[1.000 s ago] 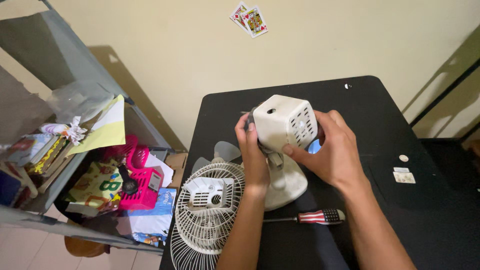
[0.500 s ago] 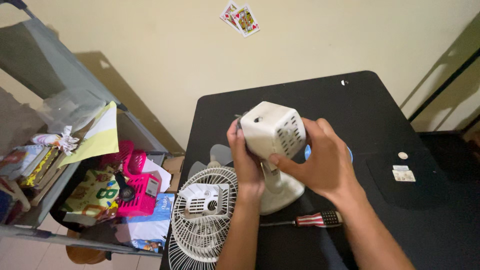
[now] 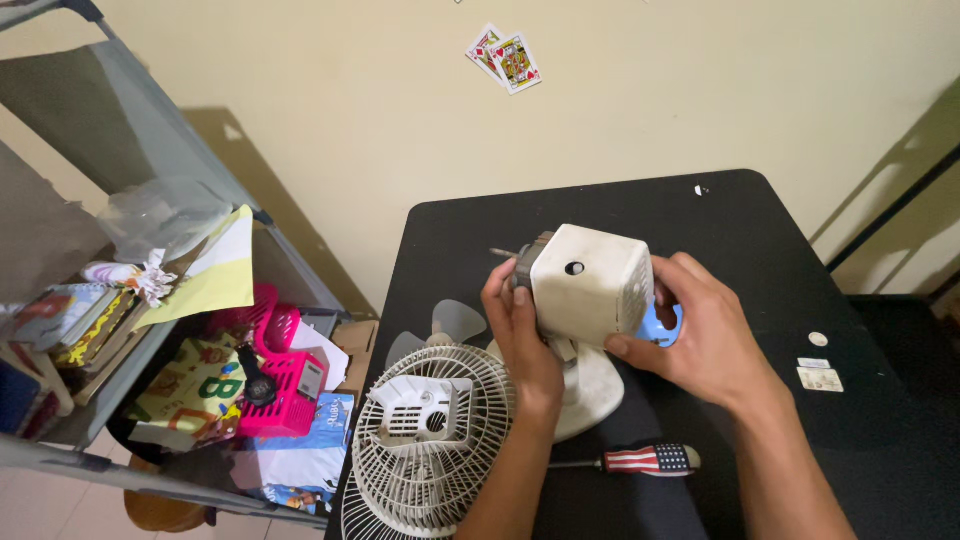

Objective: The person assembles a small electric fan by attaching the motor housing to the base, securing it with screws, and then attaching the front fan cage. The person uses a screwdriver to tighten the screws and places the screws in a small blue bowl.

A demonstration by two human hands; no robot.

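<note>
Tilted further now, motor housing (image 3: 588, 283) shows its side hole, held above the white base (image 3: 592, 385) on the counter (image 3: 760, 230).
Left hand (image 3: 520, 335) and right hand (image 3: 700, 340) flank it, fingers (image 3: 640, 348) pressed against its sides; shaft points left-back, nearer the left hand.

White fan motor housing (image 3: 588, 283) held over the black table (image 3: 780, 250), left hand (image 3: 520, 335) and right hand (image 3: 705, 340) clasping its sides, wire fan guard (image 3: 425, 450) overhanging the left edge, striped-handle screwdriver (image 3: 640, 461) near the front edge
</note>
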